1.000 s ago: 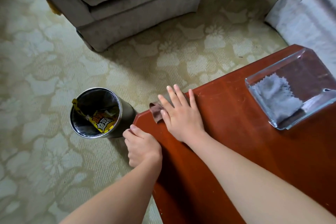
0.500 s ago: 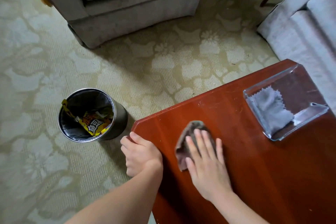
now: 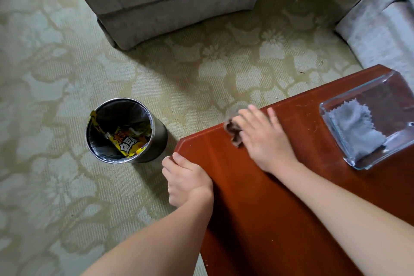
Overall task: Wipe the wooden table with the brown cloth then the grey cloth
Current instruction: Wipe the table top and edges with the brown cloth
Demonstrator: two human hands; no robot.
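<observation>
The reddish wooden table (image 3: pixel 257 197) fills the lower right. My right hand (image 3: pixel 264 139) lies flat, fingers spread, pressing the brown cloth (image 3: pixel 231 126) onto the table at its far edge; only a bunched part of the cloth shows beside my fingers. My left hand (image 3: pixel 186 179) grips the table's left edge near the corner. The grey cloth (image 3: pixel 356 130) lies crumpled inside a clear glass tray (image 3: pixel 336 107) on the right part of the table.
A round metal bin (image 3: pixel 156 139) with yellow wrappers stands on the patterned carpet just left of the table corner. A grey armchair (image 3: pixel 179 6) is at the top, and a pale sofa (image 3: pixel 380 29) at the upper right.
My right hand has slid the brown cloth from the table's near-left area out to its far edge. My left hand keeps its hold on the table's edge.
</observation>
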